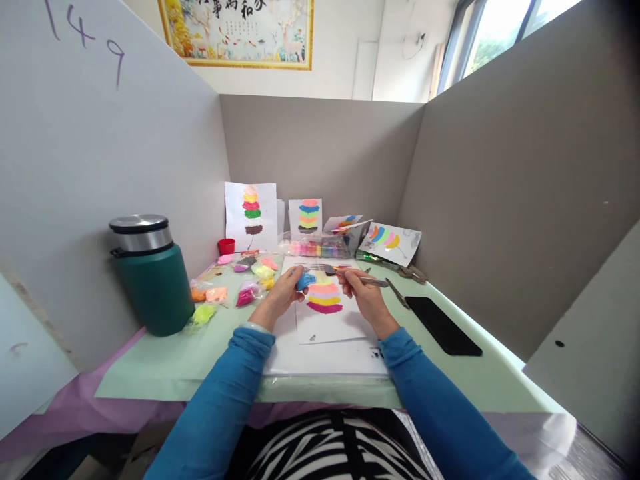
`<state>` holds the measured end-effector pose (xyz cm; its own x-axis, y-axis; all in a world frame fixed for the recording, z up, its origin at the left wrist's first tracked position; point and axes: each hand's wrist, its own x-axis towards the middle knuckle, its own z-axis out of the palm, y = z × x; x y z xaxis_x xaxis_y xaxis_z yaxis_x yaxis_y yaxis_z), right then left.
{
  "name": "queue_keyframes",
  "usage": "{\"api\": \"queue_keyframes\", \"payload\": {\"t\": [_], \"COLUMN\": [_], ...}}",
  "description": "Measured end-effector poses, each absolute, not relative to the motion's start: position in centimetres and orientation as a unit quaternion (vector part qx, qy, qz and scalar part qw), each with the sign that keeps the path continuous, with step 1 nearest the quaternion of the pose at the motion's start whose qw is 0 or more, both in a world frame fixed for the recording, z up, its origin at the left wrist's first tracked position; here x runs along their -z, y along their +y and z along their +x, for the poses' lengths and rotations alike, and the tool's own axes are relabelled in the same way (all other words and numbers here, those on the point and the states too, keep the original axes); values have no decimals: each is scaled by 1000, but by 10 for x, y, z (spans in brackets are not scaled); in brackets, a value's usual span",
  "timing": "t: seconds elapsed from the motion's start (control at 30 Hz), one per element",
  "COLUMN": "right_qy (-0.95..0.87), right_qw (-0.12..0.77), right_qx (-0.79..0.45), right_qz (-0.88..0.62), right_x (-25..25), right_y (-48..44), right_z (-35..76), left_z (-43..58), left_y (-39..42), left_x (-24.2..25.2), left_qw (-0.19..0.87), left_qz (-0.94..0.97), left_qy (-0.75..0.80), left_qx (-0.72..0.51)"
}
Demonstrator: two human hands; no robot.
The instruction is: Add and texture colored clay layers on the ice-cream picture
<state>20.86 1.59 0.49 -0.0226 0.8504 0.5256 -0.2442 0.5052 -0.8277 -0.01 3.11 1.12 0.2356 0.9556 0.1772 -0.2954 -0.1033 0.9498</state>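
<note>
My left hand is closed on a lump of blue modelling clay, held over the upper part of a white sheet. In my right hand is a metal fork, its tines pointing left close to the clay; whether they touch it I cannot tell. Beneath both hands lies the white paper with curved bands of pink, lilac, yellow and magenta clay. My hands and the fork partly hide the top of this picture.
Bags of coloured clay lie left, beside a green flask and a red cup. Finished clay pictures lean behind a clear pack of colours. A black phone lies right, near scissors. Partition walls enclose the table.
</note>
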Motion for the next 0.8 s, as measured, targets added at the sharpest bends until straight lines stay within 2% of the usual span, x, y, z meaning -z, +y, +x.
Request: {"api": "queue_keyframes", "payload": {"t": [0.47, 0.8], "right_qy": [-582, -589], "right_qw": [626, 638], "right_qx": [-441, -407], "right_qz": [-273, -284], "right_x": [-2, -5], "right_y": [17, 11], "right_z": [208, 203], "left_z": [1, -1], "left_y": [28, 32], "left_x": [-16, -12], "left_qw": [608, 632], "left_qz": [493, 475], "left_qy": [328, 301], "left_qx": [-528, -533]}}
